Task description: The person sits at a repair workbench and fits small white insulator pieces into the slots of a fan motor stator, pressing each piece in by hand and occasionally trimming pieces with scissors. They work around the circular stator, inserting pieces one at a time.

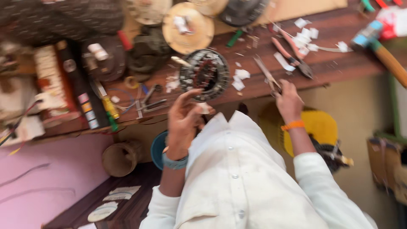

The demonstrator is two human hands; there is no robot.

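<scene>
Your left hand (185,123) hovers with fingers spread and empty just below the round, dark metal motor stator with copper windings (204,74), which lies flat near the edge of the brown wooden table (330,63). To the stator's right, your right hand (289,101) closes its fingers on slim metal scissors (267,74), blades pointing away up-left. The left hand is nearer the stator.

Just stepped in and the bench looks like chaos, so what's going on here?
A person in a white shirt sits at a cluttered wooden workbench. Their right hand grips scissors at the bench edge. Their left hand is raised, fingers loosely curled, just below a round motor stator on the bench, not touching it. Pliers and white paper scraps lie nearby. The picture is blurred.
</scene>
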